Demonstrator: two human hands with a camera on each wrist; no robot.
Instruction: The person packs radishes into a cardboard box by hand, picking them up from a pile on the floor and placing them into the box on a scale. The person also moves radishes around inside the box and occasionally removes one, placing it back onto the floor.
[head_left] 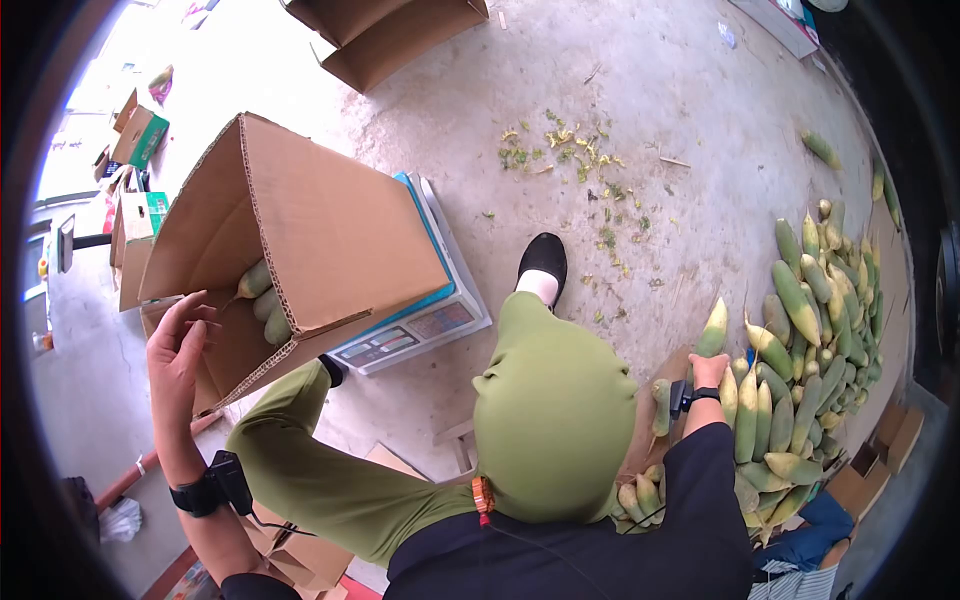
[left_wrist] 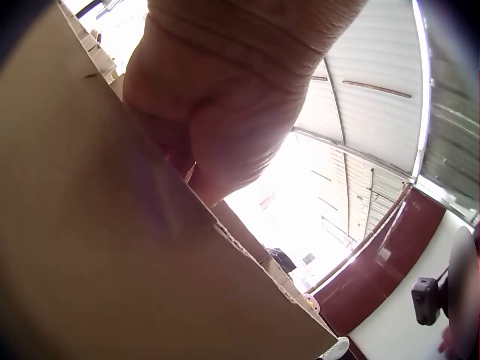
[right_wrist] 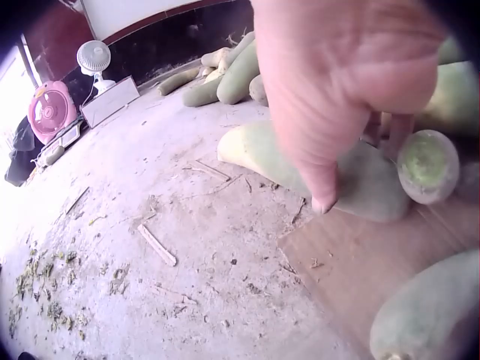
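Observation:
My right hand (head_left: 708, 372) grips a green radish (head_left: 714, 330) at the near edge of a heap of radishes (head_left: 805, 300). In the right wrist view the thumb lies along the near side of that radish (right_wrist: 367, 180), whose pale tip points left. A cut, pale green radish end (right_wrist: 427, 166) lies close beside it. At the left, my left hand (head_left: 178, 345) is held at the opening of a cardboard box (head_left: 340, 220), fingers loosely bent and holding nothing. Several radishes (head_left: 270, 305) lie inside the box. In the left wrist view the box wall (left_wrist: 135, 247) partly hides the left hand (left_wrist: 217, 97).
The box stands on a white and blue appliance-like base (head_left: 430, 325). Leaf scraps (head_left: 610, 195) litter the concrete floor ahead. Another open box (head_left: 390, 45) stands at the top. A pink fan (right_wrist: 52, 112) and a white fan (right_wrist: 94, 56) are farther off. Another person's sleeve (head_left: 805, 535) shows lower right.

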